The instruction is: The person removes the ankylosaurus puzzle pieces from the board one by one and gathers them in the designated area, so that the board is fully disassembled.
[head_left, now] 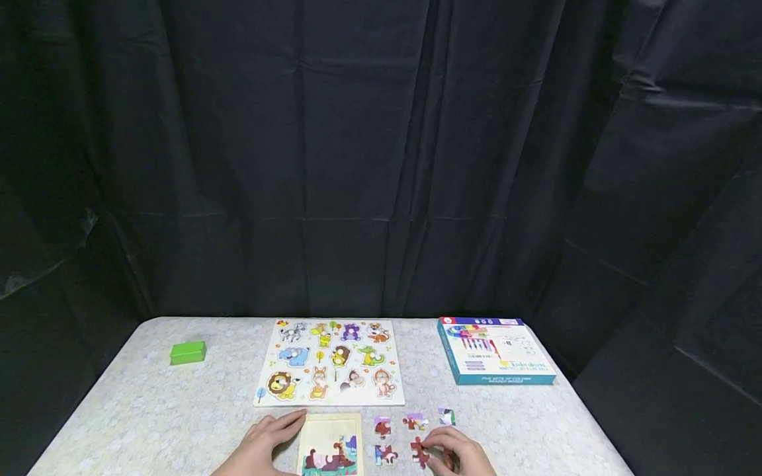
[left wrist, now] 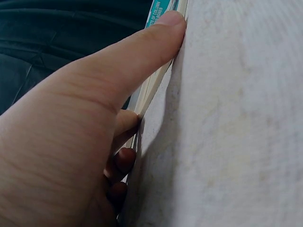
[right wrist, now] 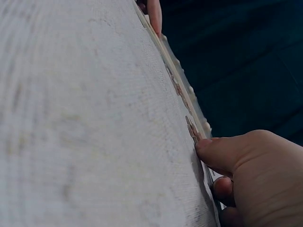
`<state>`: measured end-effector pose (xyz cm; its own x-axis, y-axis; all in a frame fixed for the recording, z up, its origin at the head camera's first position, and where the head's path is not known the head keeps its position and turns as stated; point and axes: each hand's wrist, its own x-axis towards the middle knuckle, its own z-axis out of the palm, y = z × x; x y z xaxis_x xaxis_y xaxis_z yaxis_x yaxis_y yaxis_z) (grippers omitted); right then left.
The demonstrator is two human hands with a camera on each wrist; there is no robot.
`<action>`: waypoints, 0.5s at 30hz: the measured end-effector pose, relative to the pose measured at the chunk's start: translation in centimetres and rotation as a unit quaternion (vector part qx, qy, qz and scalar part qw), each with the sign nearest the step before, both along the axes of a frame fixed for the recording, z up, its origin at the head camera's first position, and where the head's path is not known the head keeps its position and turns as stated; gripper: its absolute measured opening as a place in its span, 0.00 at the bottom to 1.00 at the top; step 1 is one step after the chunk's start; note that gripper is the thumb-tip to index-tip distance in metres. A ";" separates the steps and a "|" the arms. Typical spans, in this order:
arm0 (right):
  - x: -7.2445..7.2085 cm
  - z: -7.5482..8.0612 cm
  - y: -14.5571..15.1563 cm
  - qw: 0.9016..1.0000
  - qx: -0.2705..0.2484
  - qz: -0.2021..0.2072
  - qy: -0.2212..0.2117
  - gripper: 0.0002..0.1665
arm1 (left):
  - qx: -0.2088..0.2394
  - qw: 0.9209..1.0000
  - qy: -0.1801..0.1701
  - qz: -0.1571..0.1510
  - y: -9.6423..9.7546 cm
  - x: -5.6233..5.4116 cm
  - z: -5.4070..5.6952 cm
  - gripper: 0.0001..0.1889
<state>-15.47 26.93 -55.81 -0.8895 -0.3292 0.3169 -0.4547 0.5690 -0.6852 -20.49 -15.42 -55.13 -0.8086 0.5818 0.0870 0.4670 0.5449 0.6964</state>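
Observation:
A small wooden puzzle tray (head_left: 318, 430) lies near the table's front edge, with joined jigsaw pieces (head_left: 327, 461) across its lower part and up its right side. My left hand (head_left: 262, 444) holds the tray along its left side, one finger at the upper left corner; the left wrist view shows the thumb (left wrist: 142, 52) stretched along the frame's near edge. To the right of the tray, my right hand (head_left: 455, 453) pinches a reddish-brown jigsaw piece (head_left: 419, 453) between thumb and forefinger, low over the table. The right wrist view has the right thumb (right wrist: 222, 150) against that piece's edge.
Loose jigsaw pieces lie right of the tray: a red one (head_left: 383, 427), a purple-and-red one (head_left: 415, 422), a green-and-white one (head_left: 446, 416) and a blue-and-brown one (head_left: 385, 455). Behind are an animal puzzle board (head_left: 324, 396), a green block (head_left: 188, 353) and a flat box (head_left: 506, 380).

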 end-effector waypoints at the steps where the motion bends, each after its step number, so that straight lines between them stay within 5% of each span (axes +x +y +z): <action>1: 0.0 0.0 0.0 1.000 0.001 0.000 -0.002 0.06 | 0.001 1.000 0.003 -0.001 0.0 0.0 0.0 0.54; 8: 0.1 0.2 0.0 1.000 -0.002 -0.011 -0.027 0.06 | 0.004 1.000 0.015 -0.002 0.0 0.0 -0.2 0.54; 15: 0.1 0.8 0.1 0.999 -0.002 0.006 -0.041 0.09 | 0.002 1.000 -0.014 -0.003 -0.1 -0.1 -0.1 0.54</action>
<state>-15.35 27.02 -54.97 -0.9084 -0.3395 0.2440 -0.4037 0.5606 -0.7230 -20.62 -15.48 -55.24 -0.8070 0.5867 0.0664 0.4508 0.5395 0.7111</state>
